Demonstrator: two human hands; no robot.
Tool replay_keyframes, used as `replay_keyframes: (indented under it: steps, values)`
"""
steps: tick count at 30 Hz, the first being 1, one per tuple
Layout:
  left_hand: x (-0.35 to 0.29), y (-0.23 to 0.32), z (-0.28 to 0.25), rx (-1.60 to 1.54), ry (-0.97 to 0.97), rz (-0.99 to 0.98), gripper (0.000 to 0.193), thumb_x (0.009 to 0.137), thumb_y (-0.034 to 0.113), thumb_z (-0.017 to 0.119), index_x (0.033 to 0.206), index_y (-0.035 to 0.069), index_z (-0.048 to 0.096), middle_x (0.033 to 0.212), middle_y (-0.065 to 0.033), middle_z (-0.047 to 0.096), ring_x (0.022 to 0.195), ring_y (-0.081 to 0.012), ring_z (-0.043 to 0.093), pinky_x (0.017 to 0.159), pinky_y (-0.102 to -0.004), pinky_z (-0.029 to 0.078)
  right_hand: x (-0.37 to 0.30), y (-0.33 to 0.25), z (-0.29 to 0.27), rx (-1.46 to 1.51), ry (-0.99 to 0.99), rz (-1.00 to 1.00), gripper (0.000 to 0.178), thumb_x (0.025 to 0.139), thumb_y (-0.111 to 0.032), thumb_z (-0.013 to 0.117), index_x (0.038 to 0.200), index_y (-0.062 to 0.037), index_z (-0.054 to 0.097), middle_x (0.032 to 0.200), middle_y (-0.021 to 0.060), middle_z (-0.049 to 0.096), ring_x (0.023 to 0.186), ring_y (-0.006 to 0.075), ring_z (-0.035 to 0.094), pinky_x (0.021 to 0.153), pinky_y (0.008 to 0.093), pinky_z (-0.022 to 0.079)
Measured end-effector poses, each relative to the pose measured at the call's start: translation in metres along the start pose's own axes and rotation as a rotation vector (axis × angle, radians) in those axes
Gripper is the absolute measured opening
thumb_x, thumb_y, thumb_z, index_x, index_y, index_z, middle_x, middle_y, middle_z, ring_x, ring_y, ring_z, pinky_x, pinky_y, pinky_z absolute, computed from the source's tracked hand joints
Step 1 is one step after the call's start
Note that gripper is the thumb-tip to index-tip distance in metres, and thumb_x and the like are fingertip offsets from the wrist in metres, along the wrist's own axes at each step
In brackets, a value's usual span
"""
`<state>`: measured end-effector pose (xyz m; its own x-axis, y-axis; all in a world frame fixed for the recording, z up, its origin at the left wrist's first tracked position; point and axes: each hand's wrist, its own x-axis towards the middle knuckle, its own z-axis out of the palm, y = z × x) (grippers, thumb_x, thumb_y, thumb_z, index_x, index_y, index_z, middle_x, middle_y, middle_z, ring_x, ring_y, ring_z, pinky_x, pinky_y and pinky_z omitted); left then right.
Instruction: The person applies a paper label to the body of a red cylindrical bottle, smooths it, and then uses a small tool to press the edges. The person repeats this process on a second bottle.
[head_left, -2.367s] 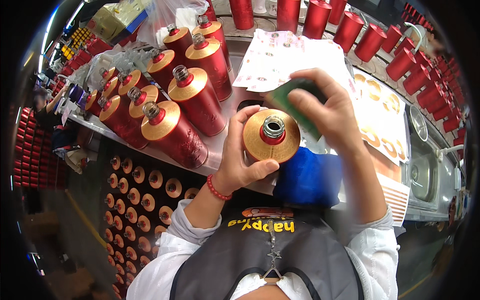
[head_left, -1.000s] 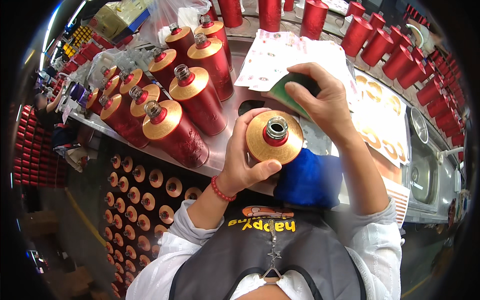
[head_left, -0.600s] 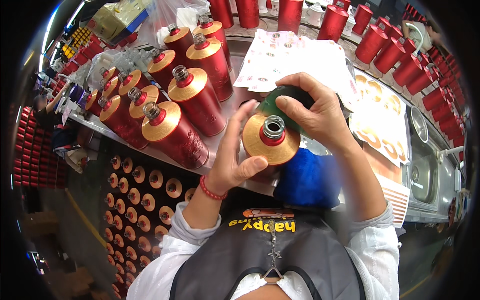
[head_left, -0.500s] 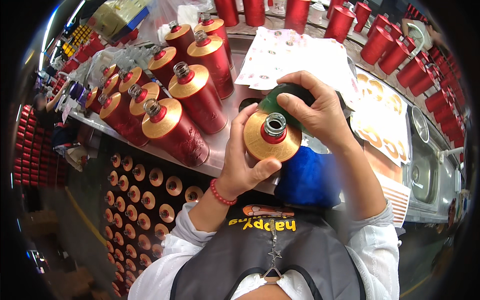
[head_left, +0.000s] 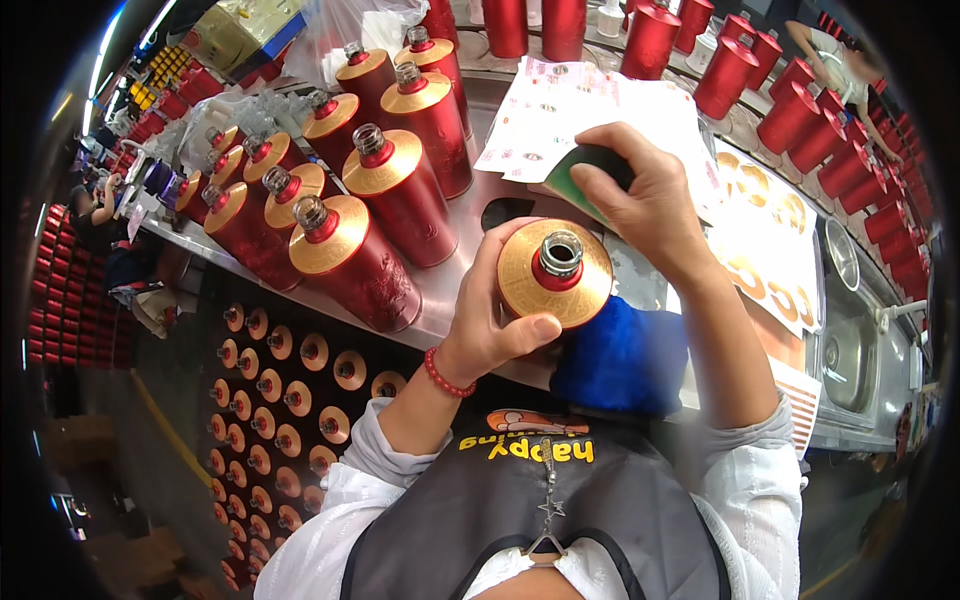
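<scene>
Metal worktop (head_left: pixel 475 212) carries upright red gold-shouldered bottles (head_left: pixel 420 195). Left hand (head_left: pixel 487 328) clasps a matching bottle (head_left: pixel 528 287) by its side near the worktop edge; right hand (head_left: pixel 645 200) pinches a green pad (head_left: pixel 586 190) just beyond it.

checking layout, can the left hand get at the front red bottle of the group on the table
Probably not now: the left hand is wrapped around another bottle, though the way to the front red bottle looks clear.
</scene>
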<state>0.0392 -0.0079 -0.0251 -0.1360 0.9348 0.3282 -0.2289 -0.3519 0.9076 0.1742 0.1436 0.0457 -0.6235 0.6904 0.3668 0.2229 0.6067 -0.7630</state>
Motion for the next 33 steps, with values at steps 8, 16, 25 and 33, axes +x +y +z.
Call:
replay_keyframes:
  steps: [8, 16, 25, 33]
  values:
    - [0.009, 0.009, -0.027, -0.05, -0.176, -0.154, 0.095, 0.082, 0.039, 0.081, 0.148, -0.004, 0.03, 0.138, -0.0167, 0.051, 0.13, -0.0224, 0.052, 0.109, -0.036, 0.042, -0.01, -0.01, -0.005, 0.462, -0.052, 0.058, 0.024, 0.093, -0.015, 0.071, 0.112, -0.0006, 0.066, 0.098, 0.0023, 0.066, 0.093, 0.0106, 0.061, 0.085, 0.0269, 0.05]
    - [-0.002, 0.003, 0.002, 0.057, 0.065, 0.023, 0.089, 0.082, 0.033, 0.081, 0.145, -0.004, 0.029, 0.134, -0.016, 0.051, 0.124, -0.022, 0.055, 0.106, -0.0357, 0.045, -0.001, 0.005, -0.001, 0.19, 0.07, -0.08, 0.024, 0.087, -0.013, 0.072, 0.107, 0.0003, 0.068, 0.092, 0.0078, 0.071, 0.086, 0.0123, 0.066, 0.079, 0.0287, 0.055]
    - [0.003, 0.002, -0.002, -0.052, -0.015, -0.035, 0.09, 0.082, 0.036, 0.08, 0.145, -0.003, 0.03, 0.137, -0.0161, 0.05, 0.126, -0.0218, 0.055, 0.107, -0.0355, 0.045, -0.001, 0.001, 0.004, 0.255, -0.125, -0.034, 0.024, 0.09, -0.014, 0.073, 0.109, -0.001, 0.067, 0.098, 0.0038, 0.068, 0.093, 0.0119, 0.062, 0.085, 0.0268, 0.051]
    - [0.007, 0.008, -0.021, -0.166, -0.137, -0.184, 0.099, 0.081, 0.035, 0.081, 0.152, -0.004, 0.024, 0.141, -0.017, 0.05, 0.132, -0.0236, 0.051, 0.111, -0.0373, 0.041, -0.002, -0.005, 0.001, 0.252, -0.099, 0.031, 0.025, 0.091, -0.014, 0.072, 0.112, -0.0019, 0.066, 0.099, 0.0025, 0.067, 0.094, 0.0101, 0.061, 0.086, 0.0266, 0.05]
